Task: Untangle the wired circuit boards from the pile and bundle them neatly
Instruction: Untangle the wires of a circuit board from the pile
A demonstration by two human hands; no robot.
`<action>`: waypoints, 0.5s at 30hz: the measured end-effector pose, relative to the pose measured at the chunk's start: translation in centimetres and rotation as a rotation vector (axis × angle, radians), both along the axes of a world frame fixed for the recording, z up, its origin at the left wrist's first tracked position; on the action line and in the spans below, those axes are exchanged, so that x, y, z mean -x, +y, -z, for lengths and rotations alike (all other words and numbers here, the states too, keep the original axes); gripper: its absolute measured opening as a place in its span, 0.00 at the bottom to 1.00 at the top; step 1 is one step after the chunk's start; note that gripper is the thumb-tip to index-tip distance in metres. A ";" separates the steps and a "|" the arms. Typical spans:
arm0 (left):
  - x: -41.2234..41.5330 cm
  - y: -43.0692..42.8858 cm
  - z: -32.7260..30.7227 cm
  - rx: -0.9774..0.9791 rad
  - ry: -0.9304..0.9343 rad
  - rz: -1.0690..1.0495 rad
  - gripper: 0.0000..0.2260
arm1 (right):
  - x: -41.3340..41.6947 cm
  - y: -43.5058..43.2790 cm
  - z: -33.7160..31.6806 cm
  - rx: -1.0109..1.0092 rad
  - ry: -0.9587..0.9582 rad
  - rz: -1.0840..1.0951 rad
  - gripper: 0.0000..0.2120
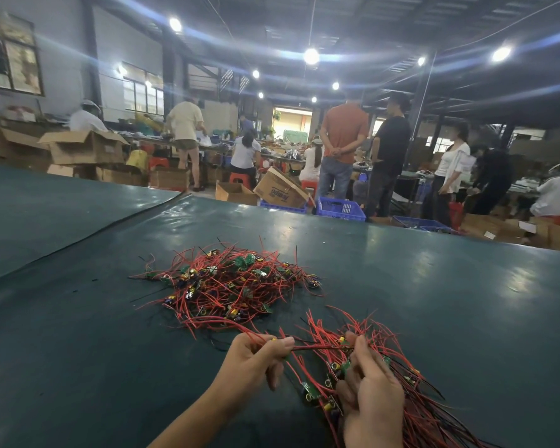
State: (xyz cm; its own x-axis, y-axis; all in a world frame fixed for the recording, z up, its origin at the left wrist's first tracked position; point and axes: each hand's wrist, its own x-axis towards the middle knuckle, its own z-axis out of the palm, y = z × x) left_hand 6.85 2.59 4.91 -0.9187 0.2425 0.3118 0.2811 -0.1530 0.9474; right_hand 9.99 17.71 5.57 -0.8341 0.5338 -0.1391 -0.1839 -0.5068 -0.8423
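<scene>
- Boards (309, 391) are small and green, each trailing thin red and black leads. I judge them light, and the leads soft and springy, so they should hook on each other rather than slide free.
- The bundle (362, 329) is in my right hand (372, 402). My fingers are curled round the gathered leads, boards hang at the near end, and loose tips fan out to the right.
- My left hand (256, 354) pinches a red wire (317, 347) between thumb and curled fingers. The wire runs across to the bundle.
- The pile (227, 282) lies just beyond both hands, a dense knot of leads and boards.
- The pinched wire seems to lead back into the pile, but the strands cross too thickly to be sure.
- I would hold the leads close to a board, not the parts on it, since the joints are probably fragile, and draw slowly.
- The table (110, 318) has a smooth dark green cover, so the pile may drag along if I tug hard.
</scene>
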 end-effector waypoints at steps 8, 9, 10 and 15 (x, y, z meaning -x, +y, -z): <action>-0.1 0.2 0.5 -0.036 -0.031 0.009 0.21 | 0.2 -0.4 0.3 0.023 0.025 0.020 0.08; -0.1 0.2 0.6 -0.038 -0.043 0.008 0.20 | 0.0 -0.8 0.4 -0.038 0.003 -0.013 0.08; -0.1 0.3 0.7 -0.040 -0.052 0.013 0.19 | -0.1 -1.3 0.6 -0.126 -0.012 -0.056 0.08; -0.4 0.8 0.7 -0.012 -0.036 0.074 0.20 | -0.4 -4.4 1.5 -0.345 0.046 -0.220 0.15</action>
